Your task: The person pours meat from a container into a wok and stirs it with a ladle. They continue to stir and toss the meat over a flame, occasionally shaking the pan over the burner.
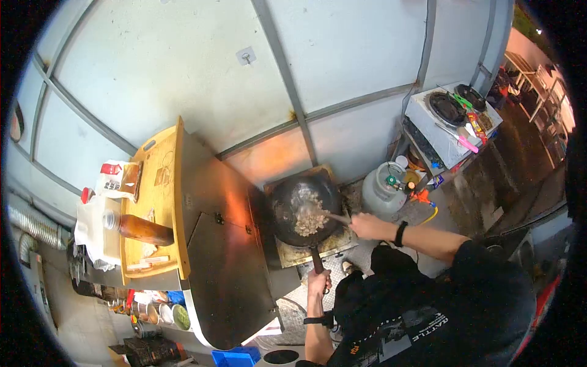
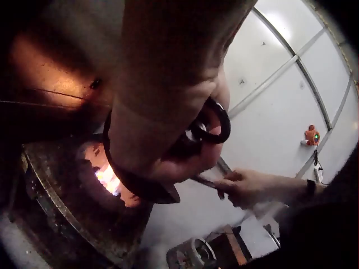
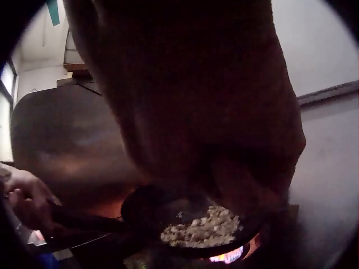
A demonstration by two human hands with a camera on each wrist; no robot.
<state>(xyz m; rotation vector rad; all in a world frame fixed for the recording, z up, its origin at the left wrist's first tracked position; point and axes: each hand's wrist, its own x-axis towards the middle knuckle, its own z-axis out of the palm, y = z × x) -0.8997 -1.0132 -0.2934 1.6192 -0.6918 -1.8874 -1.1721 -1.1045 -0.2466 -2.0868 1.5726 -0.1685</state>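
A dark wok (image 1: 283, 214) sits on a stove (image 1: 287, 255), with a heap of small pale-brown food pieces (image 1: 310, 222) in it. My left hand (image 1: 318, 282) grips the wok's handle (image 1: 317, 262), its fingers curled round it; the ring at the handle's end (image 2: 220, 129) shows in the left wrist view. From the right side my right hand (image 1: 368, 227) holds a long-handled stirring utensil (image 1: 337, 218). The utensil's far end reaches into the wok among the food, where its shape is blurred. In the right wrist view my forearm covers most of the right hand.
Flames (image 2: 109, 179) burn under the wok. Left of it stands a metal cabinet (image 1: 223, 275) bearing a wooden tray (image 1: 184, 244) and a bottle (image 1: 147, 230). A gas cylinder (image 1: 380, 188) and a second stove (image 1: 435, 137) are at right. A wall (image 1: 361, 55) rises behind.
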